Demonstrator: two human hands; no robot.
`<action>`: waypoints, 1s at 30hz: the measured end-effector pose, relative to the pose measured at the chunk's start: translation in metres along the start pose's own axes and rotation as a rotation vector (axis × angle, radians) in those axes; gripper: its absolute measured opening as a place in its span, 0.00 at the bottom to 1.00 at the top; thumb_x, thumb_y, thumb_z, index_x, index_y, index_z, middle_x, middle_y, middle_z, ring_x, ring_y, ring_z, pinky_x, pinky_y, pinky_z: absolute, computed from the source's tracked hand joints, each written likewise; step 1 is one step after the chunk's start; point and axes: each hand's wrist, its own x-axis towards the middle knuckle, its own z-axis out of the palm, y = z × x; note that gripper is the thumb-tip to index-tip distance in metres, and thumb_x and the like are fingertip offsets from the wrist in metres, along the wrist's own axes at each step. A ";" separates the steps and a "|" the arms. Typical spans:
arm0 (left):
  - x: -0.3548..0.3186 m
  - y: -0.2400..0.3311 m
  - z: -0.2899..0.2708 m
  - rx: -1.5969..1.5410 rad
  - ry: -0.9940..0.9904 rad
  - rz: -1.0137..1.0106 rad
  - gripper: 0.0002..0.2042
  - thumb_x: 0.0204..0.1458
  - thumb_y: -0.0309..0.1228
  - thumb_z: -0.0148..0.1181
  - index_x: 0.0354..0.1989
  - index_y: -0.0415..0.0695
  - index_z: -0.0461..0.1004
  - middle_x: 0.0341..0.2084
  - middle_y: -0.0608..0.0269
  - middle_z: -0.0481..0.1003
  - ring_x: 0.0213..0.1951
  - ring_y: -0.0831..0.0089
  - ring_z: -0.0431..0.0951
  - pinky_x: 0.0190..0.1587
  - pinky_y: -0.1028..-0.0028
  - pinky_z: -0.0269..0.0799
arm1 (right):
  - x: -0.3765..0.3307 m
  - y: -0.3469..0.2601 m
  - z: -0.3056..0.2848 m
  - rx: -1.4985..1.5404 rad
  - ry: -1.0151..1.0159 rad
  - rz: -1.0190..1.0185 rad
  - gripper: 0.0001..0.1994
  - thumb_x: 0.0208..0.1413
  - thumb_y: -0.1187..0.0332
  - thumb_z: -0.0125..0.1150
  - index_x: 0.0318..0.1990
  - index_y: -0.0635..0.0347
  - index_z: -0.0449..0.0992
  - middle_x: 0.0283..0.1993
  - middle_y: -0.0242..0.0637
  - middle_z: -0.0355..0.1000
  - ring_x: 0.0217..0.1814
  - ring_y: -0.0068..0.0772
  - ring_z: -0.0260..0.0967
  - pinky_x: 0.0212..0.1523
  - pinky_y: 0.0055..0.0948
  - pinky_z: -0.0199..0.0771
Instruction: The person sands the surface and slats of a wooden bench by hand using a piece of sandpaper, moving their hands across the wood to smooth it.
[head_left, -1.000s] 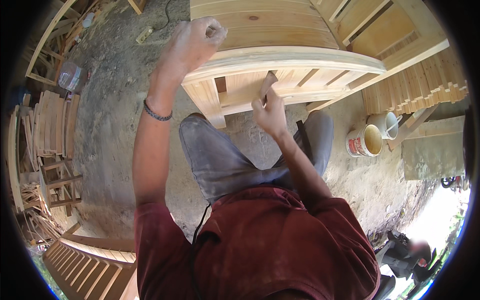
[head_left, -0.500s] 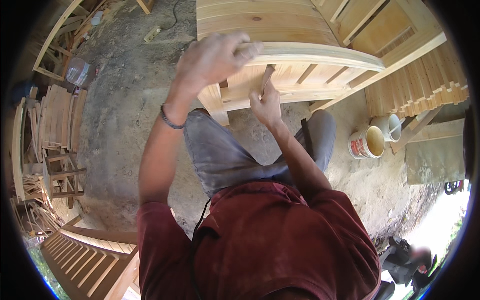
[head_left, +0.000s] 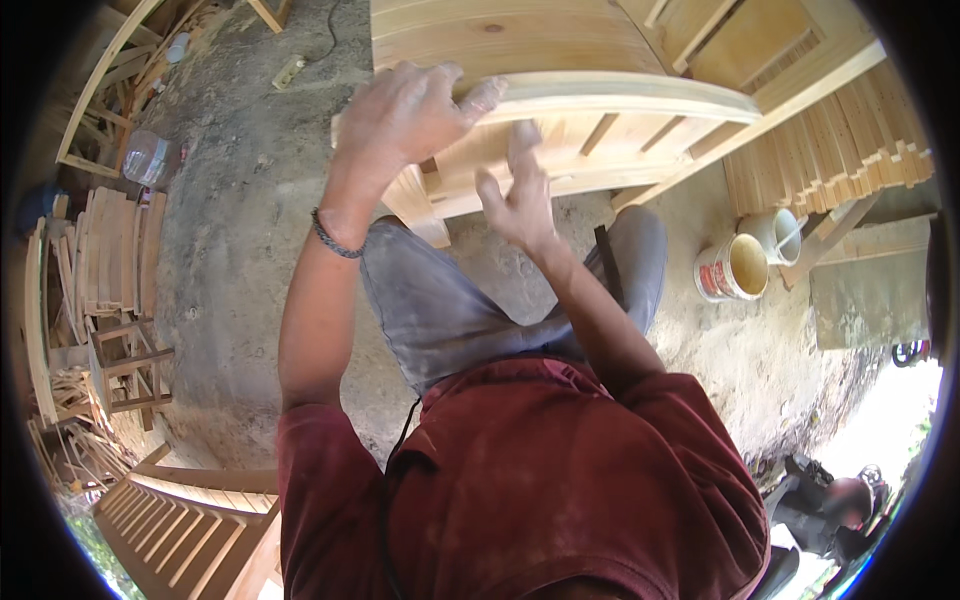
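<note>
A pale wooden bench-like piece with a curved top rail (head_left: pixel 630 97) and slats below it stands in front of my knees. My left hand (head_left: pixel 400 125) is closed over the rail's left end, its thumb lying along the near face. Below the rail, my right hand (head_left: pixel 520 200) reaches up to the slatted panel (head_left: pixel 570 150), smeared by motion. Its fingers pinch what looks like a folded piece of sandpaper (head_left: pixel 523 138), while the thumb stands out to the left.
Two buckets (head_left: pixel 733 268) stand on the floor at right, below a stack of wooden pieces (head_left: pixel 825 130). Boards (head_left: pixel 110 250) and a clear plastic bottle (head_left: pixel 146 158) are at left. A slatted wooden piece (head_left: pixel 180 530) stands at lower left, a power strip (head_left: pixel 288 72) at upper left.
My right hand has shifted slightly left, and its thumb has spread away from the fingers. My left hand keeps its place on the rail. The whole view has shifted a little.
</note>
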 end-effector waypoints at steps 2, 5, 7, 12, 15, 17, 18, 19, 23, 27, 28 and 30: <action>0.005 0.001 -0.003 0.022 -0.023 -0.013 0.36 0.59 0.65 0.49 0.35 0.38 0.83 0.24 0.39 0.79 0.33 0.46 0.84 0.37 0.53 0.80 | -0.005 0.015 0.004 0.003 0.072 -0.098 0.31 0.53 0.69 0.59 0.61 0.77 0.59 0.50 0.74 0.67 0.54 0.66 0.73 0.51 0.51 0.72; -0.003 0.002 -0.006 0.037 -0.131 -0.102 0.36 0.58 0.66 0.48 0.38 0.38 0.83 0.27 0.37 0.80 0.36 0.46 0.84 0.39 0.54 0.80 | 0.007 -0.027 -0.015 0.057 -0.140 0.242 0.35 0.53 0.68 0.59 0.65 0.79 0.55 0.56 0.74 0.67 0.61 0.65 0.70 0.58 0.47 0.71; -0.007 -0.002 -0.002 0.055 -0.053 -0.058 0.36 0.59 0.66 0.48 0.38 0.38 0.83 0.27 0.38 0.80 0.35 0.46 0.84 0.38 0.53 0.80 | 0.012 -0.041 -0.020 -0.024 -0.143 0.229 0.34 0.54 0.66 0.59 0.65 0.79 0.56 0.53 0.68 0.66 0.57 0.58 0.67 0.55 0.44 0.70; -0.004 0.003 0.002 0.049 -0.066 -0.108 0.36 0.58 0.66 0.48 0.41 0.39 0.83 0.29 0.41 0.82 0.35 0.45 0.84 0.37 0.53 0.81 | -0.010 0.002 0.000 -0.032 0.052 -0.031 0.34 0.55 0.63 0.61 0.64 0.77 0.57 0.48 0.61 0.70 0.48 0.55 0.69 0.50 0.43 0.71; -0.009 -0.002 0.006 0.067 -0.016 -0.052 0.38 0.58 0.68 0.48 0.41 0.39 0.83 0.27 0.41 0.81 0.34 0.49 0.85 0.35 0.52 0.81 | -0.005 -0.022 -0.002 0.104 0.004 0.047 0.43 0.53 0.63 0.62 0.71 0.81 0.49 0.65 0.68 0.65 0.69 0.64 0.64 0.69 0.44 0.63; 0.004 0.002 -0.005 0.058 0.007 -0.040 0.38 0.57 0.68 0.48 0.41 0.38 0.83 0.26 0.41 0.81 0.34 0.49 0.85 0.34 0.52 0.81 | -0.021 0.017 0.005 -0.146 0.046 -0.110 0.42 0.53 0.63 0.63 0.69 0.82 0.51 0.64 0.70 0.65 0.67 0.64 0.66 0.66 0.44 0.66; 0.004 0.003 -0.004 0.045 0.006 -0.048 0.38 0.57 0.68 0.49 0.41 0.38 0.82 0.26 0.40 0.81 0.34 0.48 0.85 0.34 0.52 0.81 | -0.026 0.018 0.005 -0.266 0.058 -0.169 0.42 0.53 0.63 0.63 0.68 0.82 0.51 0.63 0.71 0.65 0.66 0.64 0.67 0.65 0.45 0.67; 0.005 0.003 -0.003 0.033 0.004 -0.054 0.38 0.57 0.68 0.49 0.41 0.37 0.82 0.25 0.39 0.81 0.33 0.48 0.85 0.34 0.52 0.81 | -0.015 0.024 0.004 -0.017 0.034 -0.042 0.42 0.53 0.63 0.64 0.68 0.82 0.52 0.63 0.72 0.65 0.66 0.63 0.67 0.65 0.45 0.67; -0.007 -0.001 0.000 0.050 -0.035 -0.080 0.38 0.57 0.68 0.49 0.42 0.38 0.82 0.25 0.41 0.81 0.34 0.47 0.85 0.36 0.54 0.81 | 0.006 -0.032 -0.011 0.006 -0.082 0.214 0.39 0.51 0.62 0.66 0.65 0.81 0.57 0.58 0.70 0.69 0.64 0.63 0.69 0.63 0.44 0.68; -0.004 0.002 -0.002 0.086 0.009 -0.085 0.37 0.57 0.67 0.49 0.41 0.40 0.83 0.27 0.43 0.82 0.36 0.48 0.85 0.38 0.55 0.81 | -0.005 0.008 0.007 0.037 0.011 0.030 0.39 0.50 0.63 0.66 0.65 0.80 0.58 0.58 0.69 0.69 0.64 0.63 0.69 0.62 0.44 0.69; -0.007 0.005 -0.002 0.061 -0.045 -0.117 0.37 0.57 0.67 0.49 0.41 0.40 0.83 0.27 0.44 0.82 0.36 0.48 0.85 0.39 0.55 0.81 | -0.002 -0.005 -0.001 -0.012 -0.033 0.083 0.39 0.50 0.63 0.65 0.65 0.80 0.58 0.59 0.69 0.68 0.64 0.63 0.68 0.63 0.44 0.68; -0.006 0.001 -0.003 0.054 -0.058 -0.117 0.36 0.56 0.67 0.50 0.42 0.40 0.83 0.28 0.43 0.82 0.36 0.48 0.85 0.39 0.55 0.81 | 0.009 -0.035 -0.017 -0.112 -0.118 0.174 0.39 0.51 0.62 0.63 0.66 0.79 0.56 0.60 0.69 0.66 0.64 0.63 0.66 0.63 0.45 0.67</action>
